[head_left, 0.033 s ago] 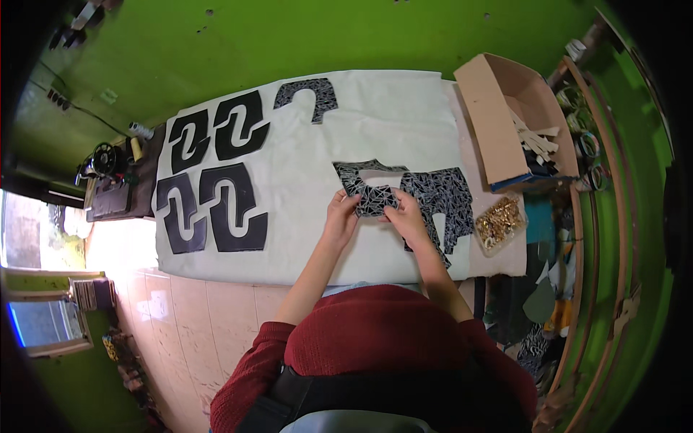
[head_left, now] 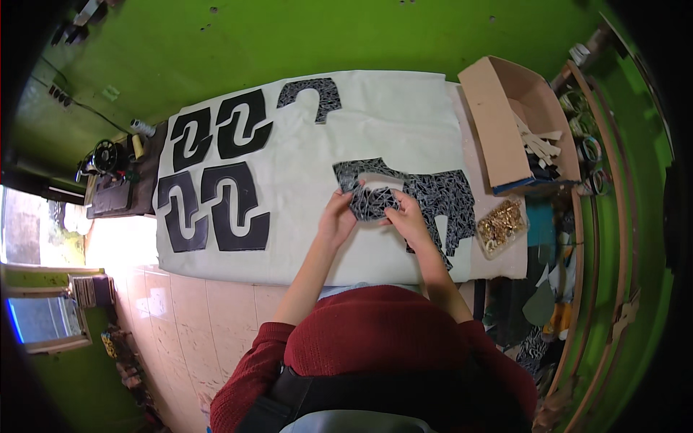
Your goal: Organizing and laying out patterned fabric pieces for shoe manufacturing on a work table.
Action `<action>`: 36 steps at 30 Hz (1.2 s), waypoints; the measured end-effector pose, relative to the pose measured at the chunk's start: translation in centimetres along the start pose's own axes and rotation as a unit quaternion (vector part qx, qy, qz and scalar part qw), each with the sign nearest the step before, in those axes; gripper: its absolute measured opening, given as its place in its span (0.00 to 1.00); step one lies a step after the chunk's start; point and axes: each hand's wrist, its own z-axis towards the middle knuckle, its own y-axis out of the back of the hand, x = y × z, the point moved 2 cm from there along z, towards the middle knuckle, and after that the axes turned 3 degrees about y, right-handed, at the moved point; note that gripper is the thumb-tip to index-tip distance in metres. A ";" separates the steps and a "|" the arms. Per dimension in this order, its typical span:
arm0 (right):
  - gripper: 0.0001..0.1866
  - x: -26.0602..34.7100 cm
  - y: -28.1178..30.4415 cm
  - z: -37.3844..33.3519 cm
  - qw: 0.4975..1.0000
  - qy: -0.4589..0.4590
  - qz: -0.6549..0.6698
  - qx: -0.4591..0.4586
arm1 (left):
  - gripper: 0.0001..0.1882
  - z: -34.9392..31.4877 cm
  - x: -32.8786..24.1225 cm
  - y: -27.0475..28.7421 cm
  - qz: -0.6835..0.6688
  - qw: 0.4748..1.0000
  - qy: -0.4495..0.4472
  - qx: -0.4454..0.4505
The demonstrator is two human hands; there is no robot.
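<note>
Four dark cutouts [head_left: 242, 102], each with a pale winding gap, lie flat in two rows toward 9 and 10 o'clock on our white-covered surface [head_left: 310, 159], so we judge that side to be laid out. One lone black-and-grey cutout [head_left: 289, 92] rests by itself near the 12 o'clock edge, set well apart from the others like it. We take the handling of the patterned material to be only partly done: one patterned piece [head_left: 372, 206] is in our grasp, and more patterned cutouts [head_left: 458, 198] lie bunched at its 3 o'clock side, overlapping so that we cannot count them.

The patterned piece sits between our hands, a little toward 12 o'clock of them. Our left hand [head_left: 337, 218] pinches its near edge from 8 o'clock, and our right hand [head_left: 407, 219] pinches it from 4 o'clock, thumbs uppermost; the hands stay apart from each other. The piece is blurred, and we cannot tell whether it is one layer or several, nor whether its far end touches the surface. Further off at 4 o'clock, a clear container [head_left: 485, 250] of gold-coloured bits stands just beside the bunched cutouts; an open cardboard box [head_left: 478, 108] stands toward 2 o'clock.
</note>
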 end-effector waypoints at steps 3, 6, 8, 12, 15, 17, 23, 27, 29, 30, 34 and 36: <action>0.21 1.2 -1.2 0.8 0.993 -0.040 -0.051 0.099 | 0.41 -0.7 -4.5 2.4 -0.234 0.966 0.069 0.090; 0.21 1.2 -1.3 2.7 0.978 -0.066 -0.093 0.177 | 0.41 -0.1 -8.1 3.7 -0.178 0.950 0.081 0.242; 0.21 0.8 -1.4 4.6 0.966 -0.076 -0.131 0.210 | 0.30 1.1 -10.1 5.1 0.043 0.994 0.042 0.090; 0.23 0.9 -2.0 8.9 0.983 -0.007 -0.152 0.098 | 0.15 4.6 -14.0 6.5 0.182 0.983 0.024 0.006; 0.14 0.1 -2.3 12.7 0.992 -0.035 -0.118 -0.025 | 0.14 7.8 -16.2 6.4 0.246 0.969 -0.011 -0.030; 0.12 -1.1 -2.9 15.1 0.995 -0.023 -0.060 -0.074 | 0.13 10.6 -17.3 6.8 0.269 0.960 -0.050 -0.063; 0.11 -6.0 -4.3 23.2 0.983 0.091 -0.029 -0.156 | 0.11 20.0 -18.8 13.8 0.440 0.868 -0.176 -0.146; 0.17 -5.7 -3.7 24.1 0.938 0.117 -0.216 -0.245 | 0.10 21.5 -18.1 13.5 0.559 0.786 -0.168 -0.201; 0.19 -5.6 -4.1 24.5 0.919 0.122 -0.283 -0.244 | 0.13 21.3 -18.0 14.0 0.557 0.774 -0.193 -0.233; 0.19 -5.7 -3.7 24.4 0.919 0.115 -0.285 -0.248 | 0.17 21.1 -17.8 13.1 0.601 0.729 -0.207 -0.254; 0.20 -5.8 -2.8 24.8 0.897 0.135 -0.331 -0.259 | 0.25 20.3 -17.5 11.0 0.594 0.726 -0.220 -0.268; 0.21 -5.8 -3.0 24.8 0.897 0.145 -0.334 -0.252 | 0.26 20.0 -17.4 11.3 0.575 0.740 -0.227 -0.265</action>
